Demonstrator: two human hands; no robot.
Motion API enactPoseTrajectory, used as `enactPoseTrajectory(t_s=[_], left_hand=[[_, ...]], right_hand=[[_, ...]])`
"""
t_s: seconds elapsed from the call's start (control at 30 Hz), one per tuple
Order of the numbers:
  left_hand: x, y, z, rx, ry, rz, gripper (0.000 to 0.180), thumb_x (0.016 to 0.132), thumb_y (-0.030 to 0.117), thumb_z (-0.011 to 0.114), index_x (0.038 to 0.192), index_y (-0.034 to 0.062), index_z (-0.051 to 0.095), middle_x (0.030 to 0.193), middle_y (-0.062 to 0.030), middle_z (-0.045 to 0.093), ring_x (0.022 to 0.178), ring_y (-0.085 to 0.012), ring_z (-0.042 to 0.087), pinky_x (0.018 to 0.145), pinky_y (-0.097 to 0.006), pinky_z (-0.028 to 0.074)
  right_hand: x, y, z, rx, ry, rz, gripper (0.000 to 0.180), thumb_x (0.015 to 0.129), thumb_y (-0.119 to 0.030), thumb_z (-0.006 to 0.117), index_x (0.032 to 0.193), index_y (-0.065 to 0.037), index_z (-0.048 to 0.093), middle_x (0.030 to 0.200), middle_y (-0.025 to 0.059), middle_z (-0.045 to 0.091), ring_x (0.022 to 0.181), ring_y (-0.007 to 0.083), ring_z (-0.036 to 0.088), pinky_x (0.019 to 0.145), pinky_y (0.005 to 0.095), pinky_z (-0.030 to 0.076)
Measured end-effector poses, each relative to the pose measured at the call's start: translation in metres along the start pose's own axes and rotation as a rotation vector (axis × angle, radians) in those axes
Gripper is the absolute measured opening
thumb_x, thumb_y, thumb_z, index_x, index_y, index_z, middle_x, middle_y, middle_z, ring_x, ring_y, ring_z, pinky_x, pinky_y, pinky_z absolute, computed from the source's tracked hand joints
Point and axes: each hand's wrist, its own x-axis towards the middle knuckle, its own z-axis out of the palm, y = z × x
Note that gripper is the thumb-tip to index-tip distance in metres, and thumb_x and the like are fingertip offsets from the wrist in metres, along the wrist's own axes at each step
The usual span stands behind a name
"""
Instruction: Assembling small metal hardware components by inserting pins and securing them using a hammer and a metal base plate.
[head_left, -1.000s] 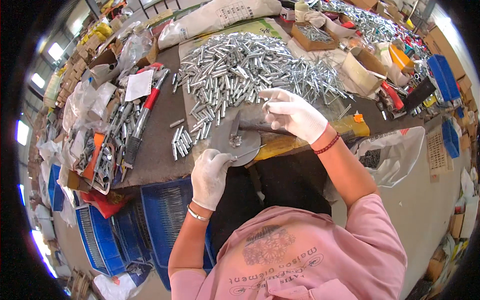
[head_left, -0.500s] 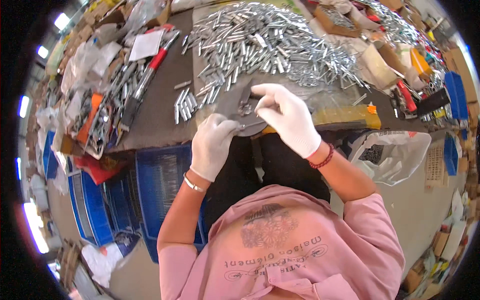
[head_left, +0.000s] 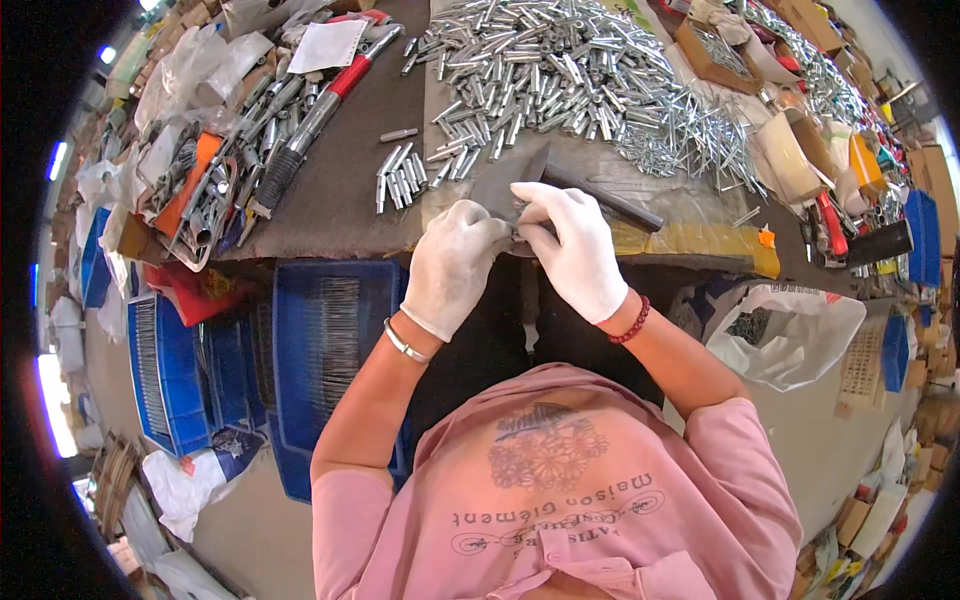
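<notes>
My left hand (head_left: 455,262), in a white glove, is closed with thumb and fingertips pinched at the table's front edge. My right hand (head_left: 575,255), gloved the same way, is closed too, its fingertips meeting those of the left. Whatever is between them is too small and covered to make out. Just beyond lies a hammer (head_left: 625,208), its dark handle slanting to the right behind my right hand. To the left, a small group of silver metal sleeves (head_left: 400,178) lies on the dark table. A large heap of such sleeves (head_left: 540,75) spreads farther back.
Thin metal pins (head_left: 690,140) lie heaped right of the sleeves. Tools, among them a red-and-black bar (head_left: 315,125), crowd the left side. A blue bin (head_left: 335,340) of thin rods stands below the table's left part, and a white sack (head_left: 790,335) hangs open at the right.
My right hand has come down and left, bringing its fingertips to the left hand's. The hammer's handle now shows beyond it. The whole view has shifted slightly.
</notes>
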Motion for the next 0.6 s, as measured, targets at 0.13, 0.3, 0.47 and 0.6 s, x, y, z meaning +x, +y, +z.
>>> enactPoseTrajectory(t_s=[0.13,0.3,0.47,0.6], left_hand=[[0.002,0.0,0.0,0.008,0.005,0.018,0.018,0.079,0.003,0.08,0.094,0.0082,0.071,0.091,-0.0093,0.063,0.085,-0.0338,0.066,0.074,-0.045,0.055],[0.003,0.0,0.004,-0.011,0.031,0.019,0.019,0.078,0.003,0.081,0.094,0.0079,0.072,0.089,-0.0099,0.063,0.085,-0.0344,0.066,0.073,-0.046,0.054],[-0.002,-0.011,0.007,-0.066,-0.024,-0.046,0.018,0.079,0.005,0.082,0.094,0.0072,0.072,0.089,-0.0101,0.063,0.086,-0.0343,0.066,0.075,-0.045,0.054],[0.002,0.0,-0.002,-0.004,-0.068,-0.057,0.015,0.083,0.004,0.08,0.097,0.0058,0.076,0.091,-0.0118,0.068,0.087,-0.0337,0.068,0.077,-0.043,0.054]], right_hand=[[0.0,0.001,-0.001,-0.096,0.015,-0.125,0.047,0.086,0.004,0.072,0.13,-0.01,0.068,0.092,0.0037,0.074,0.094,0.03,0.067,0.093,0.0428,0.049],[0.001,-0.007,-0.005,-0.313,-0.063,-0.311,0.047,0.085,-0.001,0.075,0.13,-0.011,0.068,0.094,0.0041,0.069,0.092,0.0294,0.065,0.093,0.0443,0.049],[0.012,-0.006,-0.027,-0.31,-0.212,-0.229,0.046,0.085,-0.011,0.078,0.13,-0.013,0.069,0.103,0.0078,0.073,0.099,0.0309,0.068,0.091,0.0442,0.052],[0.021,0.027,-0.067,-0.606,-0.172,-0.069,0.038,0.086,-0.011,0.077,0.124,-0.01,0.072,0.104,0.012,0.073,0.1,0.0347,0.069,0.088,0.045,0.055]])
